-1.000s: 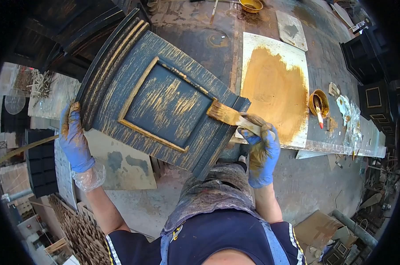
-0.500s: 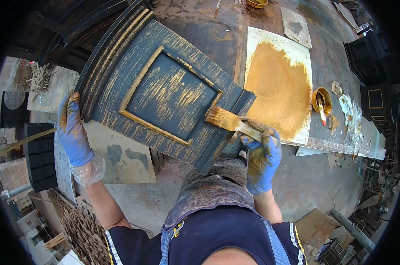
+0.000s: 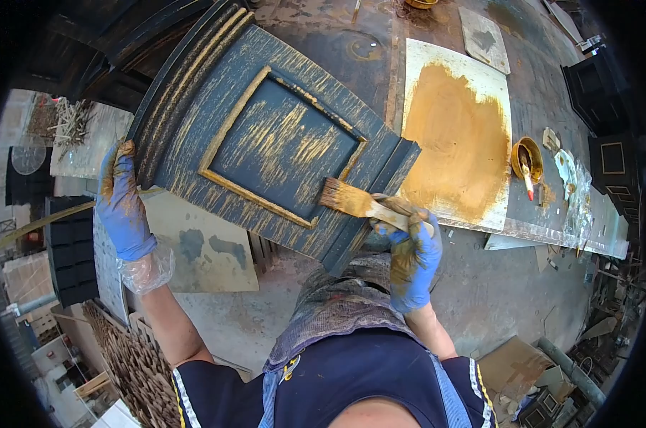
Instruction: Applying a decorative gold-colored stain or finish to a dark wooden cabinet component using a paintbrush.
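Observation:
A dark blue panelled wooden piece (image 3: 280,153) with gold streaks is tilted in front of me, its moulded end at upper left. My left hand (image 3: 125,207), in a stained blue glove, grips the edge beside that moulding; part of its fingers is hidden behind the piece. In my right hand (image 3: 414,250), also gloved and stained brown, is a flat paintbrush (image 3: 348,198) with a pale handle. The brown-tipped bristles touch the panel near the lower right corner of its raised gold frame (image 3: 227,121).
Right of the piece, a white board (image 3: 455,135) smeared with ochre paint lies on the worktable (image 3: 437,21). Beyond it stands a yellow bowl (image 3: 517,158) with a red-tipped brush (image 3: 527,175) inside, near crumpled clear plastic (image 3: 580,203). More dark furniture (image 3: 608,160) stands at far right.
The paintbrush and my right hand have moved a little left and down over the panel, toward the frame's lower corner. My left hand keeps its hold on the edge.

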Tool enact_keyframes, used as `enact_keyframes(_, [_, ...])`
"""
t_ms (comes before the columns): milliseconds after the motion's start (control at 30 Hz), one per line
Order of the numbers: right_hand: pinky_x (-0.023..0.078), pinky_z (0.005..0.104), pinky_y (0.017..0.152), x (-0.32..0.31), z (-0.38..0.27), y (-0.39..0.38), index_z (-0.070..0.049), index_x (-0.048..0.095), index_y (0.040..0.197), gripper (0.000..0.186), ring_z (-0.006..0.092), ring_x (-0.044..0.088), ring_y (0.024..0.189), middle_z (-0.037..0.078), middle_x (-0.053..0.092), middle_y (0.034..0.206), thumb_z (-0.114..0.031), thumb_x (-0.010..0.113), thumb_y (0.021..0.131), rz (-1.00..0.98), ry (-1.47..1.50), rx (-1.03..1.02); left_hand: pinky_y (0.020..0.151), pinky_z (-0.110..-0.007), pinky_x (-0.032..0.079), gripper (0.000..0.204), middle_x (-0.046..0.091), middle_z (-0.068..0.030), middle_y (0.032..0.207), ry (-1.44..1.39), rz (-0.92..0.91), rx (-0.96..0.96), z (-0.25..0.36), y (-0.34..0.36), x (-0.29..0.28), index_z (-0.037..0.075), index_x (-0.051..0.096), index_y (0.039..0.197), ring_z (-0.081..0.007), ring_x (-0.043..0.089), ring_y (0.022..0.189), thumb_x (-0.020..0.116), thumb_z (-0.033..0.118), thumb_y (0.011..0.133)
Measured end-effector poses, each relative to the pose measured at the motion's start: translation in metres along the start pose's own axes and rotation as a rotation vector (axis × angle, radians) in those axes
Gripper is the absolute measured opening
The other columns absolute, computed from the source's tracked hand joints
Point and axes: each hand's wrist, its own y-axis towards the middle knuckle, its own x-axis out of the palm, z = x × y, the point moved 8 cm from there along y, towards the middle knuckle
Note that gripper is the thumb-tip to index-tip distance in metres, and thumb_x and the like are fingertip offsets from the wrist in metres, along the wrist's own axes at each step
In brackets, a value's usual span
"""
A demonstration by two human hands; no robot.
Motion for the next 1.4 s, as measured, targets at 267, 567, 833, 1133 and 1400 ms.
enact_keyframes(267, [0.047,0.0332,0.067,0.001,0.0,-0.014,0.0,0.042,0.093,0.019,0.0244,0.055,0.076,0.019,0.052,0.094,-0.013,0.048,0.08,0.003,0.063,0.019,0.078,-0.022,0.041,0.025,0.055,-0.0104,0.098,0.061,-0.014,0.099,0.004,0.0,-0.001,0.0,0.051,0.104,-0.0146,0.053,0.09,0.045,0.001,0.08])
enact_keyframes(567, [0.05,0.034,0.061,-0.002,-0.009,-0.029,-0.002,0.041,0.094,0.017,0.0252,0.054,0.081,0.017,0.052,0.094,-0.012,0.046,0.081,0.049,-0.024,-0.067,0.079,-0.022,0.041,0.026,0.055,-0.0102,0.1,0.329,-0.071,0.291,0.014,-0.002,0.004,0.003,0.051,0.104,-0.0162,0.054,0.09,0.044,0.0,0.079])
enact_keyframes(833, [0.049,0.0331,0.059,-0.02,-0.031,-0.035,-0.003,0.041,0.093,0.02,0.0251,0.054,0.083,0.015,0.052,0.093,-0.016,0.048,0.079,0.116,-0.169,-0.159,0.073,-0.021,0.041,0.022,0.057,-0.0103,0.092,0.25,0.066,0.243,0.026,-0.009,0.004,-0.005,0.051,0.1,-0.012,0.053,0.083,0.042,0.006,0.083])
enact_keyframes(1133, [0.043,0.0301,0.071,-0.02,-0.085,-0.057,-0.003,0.04,0.091,0.025,0.0201,0.051,0.082,0.017,0.053,0.09,-0.014,0.056,0.076,0.059,-0.638,-0.381,0.074,-0.026,0.044,0.025,0.053,-0.017,0.099,-0.323,0.106,0.006,0.073,-0.037,0.015,-0.008,0.049,0.101,-0.0155,0.054,0.082,0.046,0.008,0.082])
enact_keyframes(1400, [0.042,0.0272,0.072,-0.016,-0.086,-0.059,-0.001,0.045,0.089,0.025,0.0142,0.052,0.078,0.012,0.056,0.088,-0.009,0.061,0.072,0.141,-0.754,-0.428,0.076,-0.032,0.045,0.027,0.051,-0.0214,0.102,-0.163,0.012,0.115,0.09,-0.05,0.022,-0.007,0.047,0.103,-0.0231,0.054,0.087,0.048,0.005,0.079])
